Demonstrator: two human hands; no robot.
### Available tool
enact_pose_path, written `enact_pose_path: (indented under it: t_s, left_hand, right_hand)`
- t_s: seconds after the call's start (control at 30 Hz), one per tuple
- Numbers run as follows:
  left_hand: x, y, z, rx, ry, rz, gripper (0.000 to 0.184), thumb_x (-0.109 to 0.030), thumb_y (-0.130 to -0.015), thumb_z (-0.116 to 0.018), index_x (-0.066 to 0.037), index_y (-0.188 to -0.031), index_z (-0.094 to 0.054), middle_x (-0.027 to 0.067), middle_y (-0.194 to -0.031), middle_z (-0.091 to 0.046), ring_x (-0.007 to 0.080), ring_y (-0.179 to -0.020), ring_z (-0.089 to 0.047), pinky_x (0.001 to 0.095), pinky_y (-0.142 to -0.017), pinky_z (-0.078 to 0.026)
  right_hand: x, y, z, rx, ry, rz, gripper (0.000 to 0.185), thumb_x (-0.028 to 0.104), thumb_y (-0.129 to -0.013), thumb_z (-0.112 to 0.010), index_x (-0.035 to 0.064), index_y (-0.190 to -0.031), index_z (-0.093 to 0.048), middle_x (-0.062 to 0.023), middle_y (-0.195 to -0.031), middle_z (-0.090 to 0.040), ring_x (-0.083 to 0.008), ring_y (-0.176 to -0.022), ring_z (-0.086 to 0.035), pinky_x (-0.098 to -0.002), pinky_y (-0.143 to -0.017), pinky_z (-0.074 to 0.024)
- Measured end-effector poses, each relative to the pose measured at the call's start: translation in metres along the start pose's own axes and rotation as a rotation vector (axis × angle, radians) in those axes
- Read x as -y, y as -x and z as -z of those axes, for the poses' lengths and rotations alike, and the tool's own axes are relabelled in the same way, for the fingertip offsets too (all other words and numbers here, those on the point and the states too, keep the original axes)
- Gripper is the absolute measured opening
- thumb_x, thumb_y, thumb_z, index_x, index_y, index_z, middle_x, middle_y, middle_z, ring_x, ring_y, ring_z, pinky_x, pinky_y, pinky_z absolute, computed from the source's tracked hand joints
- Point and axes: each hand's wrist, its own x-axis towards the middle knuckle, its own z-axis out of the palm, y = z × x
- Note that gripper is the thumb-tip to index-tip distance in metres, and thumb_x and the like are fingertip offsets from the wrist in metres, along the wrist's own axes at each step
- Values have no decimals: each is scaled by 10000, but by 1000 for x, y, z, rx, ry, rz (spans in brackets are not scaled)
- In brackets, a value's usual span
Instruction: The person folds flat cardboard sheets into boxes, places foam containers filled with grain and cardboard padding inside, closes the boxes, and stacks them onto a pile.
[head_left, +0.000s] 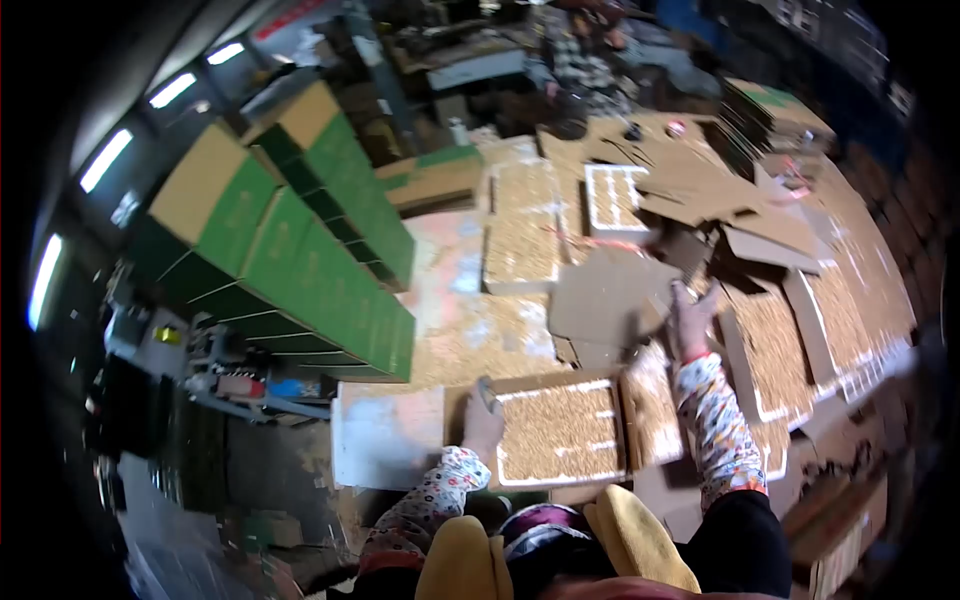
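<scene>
In front of me is a shallow cardboard box (560, 380), with a white-edged tray of tan, grainy material (560, 432) inside. My left hand (484, 422) grips the box's left side, its lower fingers partly hidden. Farther forward, my right hand (692, 318) reaches over the cardboard pieces with thumb and fingers apart. A flat cardboard sheet (605, 305) lies just left of that hand. Beside the box, at its right, is a blurred, tan-filled piece (655, 405). Another filled box (770, 355) stands to the right of my right forearm.
Tall stacks of green-and-brown cartons (300, 270) stand at the left. Loose cardboard flaps (725, 195) pile up toward the back right. A white-framed tray (615, 195) lies beyond the sheet. Folded cartons (775, 120) are stacked at the far right. A person (590, 60) is at the far side.
</scene>
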Motion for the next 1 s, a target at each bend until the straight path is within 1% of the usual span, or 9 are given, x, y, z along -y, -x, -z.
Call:
enact_pose_path:
  t_s: [0.1,0.27,0.4,0.5,0.63,0.7,0.8,0.87,1.0]
  left_hand:
    - [4,1,-2,9,-74,12,495,-125,-844,-532,-44,-1309,-385,288,-1165,-516,431,-1088,-504,432,-929,-417]
    - [11,-3,-5,59,50,63,544,-218,-854,-583,-37,-1321,-373,289,-1207,-502,430,-1119,-488,438,-951,-398]
    - [28,-5,-9,45,417,21,489,-275,-926,-502,41,-1285,-402,244,-1266,-482,359,-1181,-463,402,-1001,-361]
    - [11,0,6,-74,658,14,423,-149,-924,-484,-22,-1318,-400,135,-1339,-431,296,-1208,-417,379,-1036,-337]
    - [-36,46,39,175,-517,-858,529,-193,-794,-610,-22,-1264,-439,182,-1134,-510,309,-1122,-470,386,-946,-392]
    - [-32,61,11,768,-883,-479,650,-350,-733,-650,-12,-1244,-432,196,-1120,-531,348,-1038,-558,421,-835,-474]
    - [-38,67,-22,775,-963,-424,640,-385,-760,-639,-7,-1235,-437,226,-1112,-546,350,-1014,-577,412,-837,-484]
    - [-33,46,-18,908,-718,-439,584,-362,-807,-604,2,-1238,-452,250,-1164,-522,374,-1081,-530,408,-924,-432]
    - [-16,34,42,-50,-452,-526,465,-138,-810,-598,19,-1229,-471,227,-1195,-502,373,-1093,-504,440,-973,-390]
  right_hand:
    - [-76,-125,-13,238,456,-207,634,321,-772,-646,3,-1288,-461,-250,-1097,-603,-367,-1026,-583,-408,-877,-467]
    - [78,-53,3,-39,544,619,498,79,-693,-600,120,-1186,-540,-162,-979,-597,-362,-852,-589,-439,-737,-487]
    - [109,133,-14,847,589,995,280,151,-802,-531,99,-1076,-525,-143,-947,-574,-321,-881,-583,-435,-741,-465]
    - [65,263,-26,1157,580,766,261,175,-810,-547,58,-1043,-531,-166,-943,-599,-320,-906,-614,-405,-758,-486]
    - [91,254,-1,1497,300,185,495,355,-748,-651,52,-1112,-505,-185,-981,-591,-381,-935,-584,-436,-815,-469]
    - [76,247,7,1087,621,428,644,413,-729,-664,71,-1236,-461,-225,-1186,-521,-384,-1133,-486,-490,-904,-419]
    - [47,234,0,1258,1041,264,881,443,-723,-679,126,-1430,-257,-224,-1495,-137,-452,-1349,-165,-607,-970,-321]
    - [50,212,9,1307,713,-33,636,294,-789,-625,73,-1345,-409,-202,-1397,-367,-366,-1295,-339,-471,-1002,-362]
    - [38,136,67,702,297,377,408,23,-784,-517,30,-1190,-553,-169,-1181,-579,-292,-1131,-538,-354,-974,-408]
